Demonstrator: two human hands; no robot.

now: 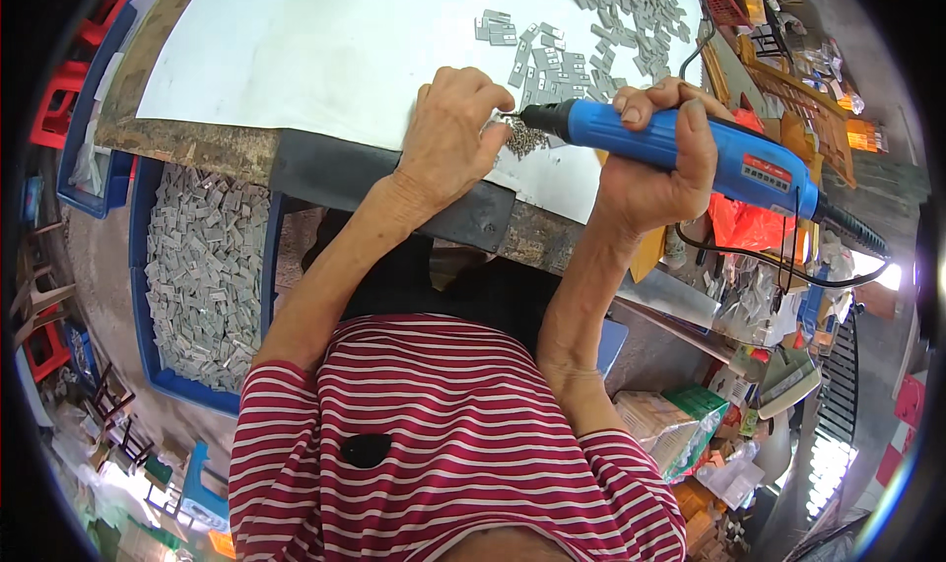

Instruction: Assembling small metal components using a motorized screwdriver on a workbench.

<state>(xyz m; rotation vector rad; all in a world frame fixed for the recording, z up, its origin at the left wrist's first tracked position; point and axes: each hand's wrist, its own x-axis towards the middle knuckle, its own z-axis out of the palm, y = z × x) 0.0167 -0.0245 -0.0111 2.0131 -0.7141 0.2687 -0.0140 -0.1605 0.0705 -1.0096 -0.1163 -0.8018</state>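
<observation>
My right hand [662, 153] is wrapped round a blue electric screwdriver [734, 158], held level with its black nose pointing left. My left hand [453, 129] is bent, with thumb and fingertips drawn together at the tool's tip. What they pinch is too small to make out. Just under the tip lies a small heap of metal screws [527, 138]. Beyond it, small flat grey pieces [552, 65] lie loose on a white sheet [325, 60], some with a dark mark. A larger pile of grey pieces [631, 10] spreads at the far right.
A dark strip [394, 183] lines the worn table edge [222, 153] before me. Lower left stands a blue crate [148, 335] full of grey pieces. The tool's black cord [838, 282] loops at the right, near a red plastic bag [744, 212]. Red stools [61, 99] stand far left.
</observation>
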